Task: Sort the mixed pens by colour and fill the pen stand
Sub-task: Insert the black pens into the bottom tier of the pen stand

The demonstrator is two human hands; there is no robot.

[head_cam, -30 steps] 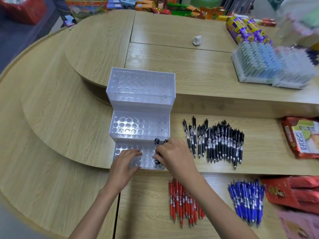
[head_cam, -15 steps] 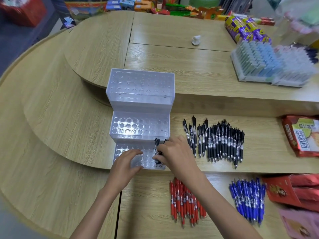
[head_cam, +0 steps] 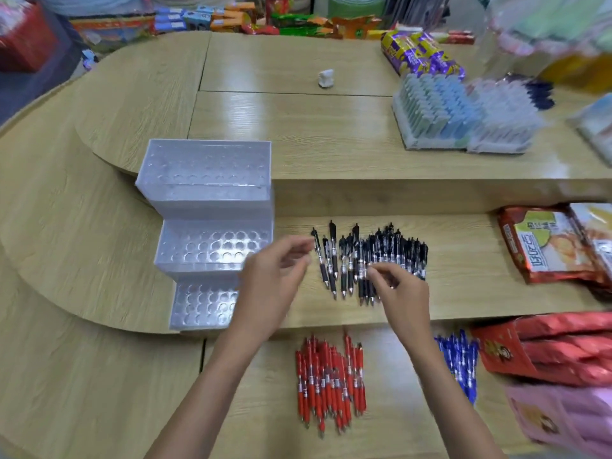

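Now right hand (head_cam: 402, 293) over black pens (head_cam: 381, 256) on middle shelf, fingertips pinched at one, grip unclear. Left hand (head_cam: 275, 276) open, empty, beside clear pen stand (head_cam: 208, 226). Red pens (head_cam: 331, 379), blue pens (head_cam: 460, 366) on lower shelf.

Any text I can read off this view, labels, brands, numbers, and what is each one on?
None can be quoted with confidence.
Orange snack packet: large printed characters, too blurred to read.
Purple and yellow wrapped packs: print illegible.
Red carton: picture only, no legible words.
Black pens, red pens: barrel bands too small.
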